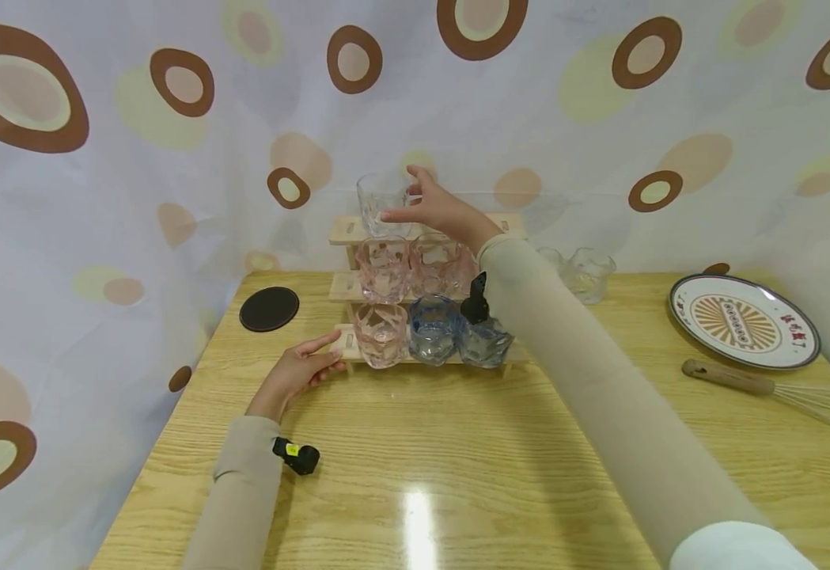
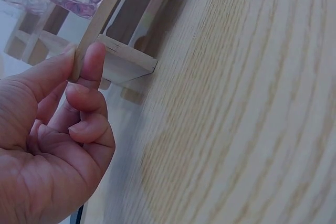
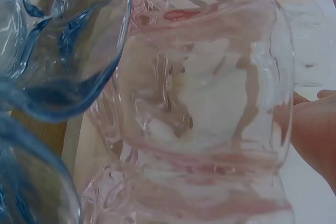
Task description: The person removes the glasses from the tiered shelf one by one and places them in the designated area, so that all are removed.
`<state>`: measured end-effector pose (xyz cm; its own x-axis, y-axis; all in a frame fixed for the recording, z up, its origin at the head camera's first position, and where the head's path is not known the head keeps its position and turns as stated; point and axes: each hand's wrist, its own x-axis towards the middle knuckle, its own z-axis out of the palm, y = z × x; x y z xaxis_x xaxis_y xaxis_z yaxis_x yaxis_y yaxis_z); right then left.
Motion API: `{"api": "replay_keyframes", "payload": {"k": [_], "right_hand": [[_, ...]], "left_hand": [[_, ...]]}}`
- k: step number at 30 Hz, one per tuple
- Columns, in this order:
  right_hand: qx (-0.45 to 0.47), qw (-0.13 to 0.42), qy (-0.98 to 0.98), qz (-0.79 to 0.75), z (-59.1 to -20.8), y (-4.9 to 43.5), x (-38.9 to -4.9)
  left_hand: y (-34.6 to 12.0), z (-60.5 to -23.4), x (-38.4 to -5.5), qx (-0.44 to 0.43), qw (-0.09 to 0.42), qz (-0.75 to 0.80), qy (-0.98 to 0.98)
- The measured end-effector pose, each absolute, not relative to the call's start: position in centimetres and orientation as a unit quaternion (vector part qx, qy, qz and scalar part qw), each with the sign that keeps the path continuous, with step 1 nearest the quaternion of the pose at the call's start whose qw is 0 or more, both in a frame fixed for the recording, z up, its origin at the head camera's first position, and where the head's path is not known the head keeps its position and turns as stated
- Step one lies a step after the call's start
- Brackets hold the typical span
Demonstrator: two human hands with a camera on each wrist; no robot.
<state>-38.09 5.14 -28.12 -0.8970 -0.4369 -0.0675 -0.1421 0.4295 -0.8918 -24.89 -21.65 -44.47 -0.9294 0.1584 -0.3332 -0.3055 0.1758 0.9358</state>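
Note:
A three-tier wooden stand [image 1: 343,286] holds several wavy-rimmed glasses. My left hand [image 1: 299,374] pinches the left end of its lowest shelf [image 2: 88,38] between thumb and fingers. On the top tier stands a clear glass [image 1: 379,204] at the left. Beside it is my right hand [image 1: 446,212], thumb and fingers spread; the thumb overlaps the front of the glass, and whether they touch cannot be seen. Pink glasses [image 1: 384,273] fill the middle tier. Below are a pink glass [image 1: 380,336], a blue glass [image 1: 433,331] and a grey-blue glass [image 1: 484,345]. My right sleeve hides the stand's right side.
Clear glasses [image 1: 589,277] stand on the table right of the stand, partly behind my sleeve. Farther right are a decorated plate [image 1: 742,321] and a whisk [image 1: 731,377]. A black round coaster [image 1: 269,309] lies left. A patterned cloth [image 1: 415,103] hangs behind.

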Motion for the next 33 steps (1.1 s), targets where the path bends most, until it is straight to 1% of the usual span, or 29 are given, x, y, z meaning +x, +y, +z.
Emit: {"api": "replay_keyframes", "payload": {"k": [5,12,17,23,33], "right_hand": [[-0.159,0.142,0.840,-0.499,-27.9,4.2,-38.4],[-0.176,0.133,0.830,-0.513,-27.8,3.2,-38.7],[-0.153,0.127,0.832,-0.518,-28.0,2.7,-38.8],[-0.140,0.117,0.831,-0.526,-28.2,2.5,-38.9],[-0.136,0.115,0.825,-0.536,-28.1,2.5,-38.7]], "left_hand": [[-21.8,-44.4,-25.0,-0.051,0.182,0.644,0.741],[-21.9,-44.5,-25.0,-0.053,0.177,0.648,0.739],[-21.9,-44.6,-24.9,-0.051,0.178,0.651,0.736],[-21.8,-44.5,-24.8,-0.051,0.176,0.649,0.738],[-21.8,-44.6,-24.9,-0.050,0.176,0.649,0.739]]}}
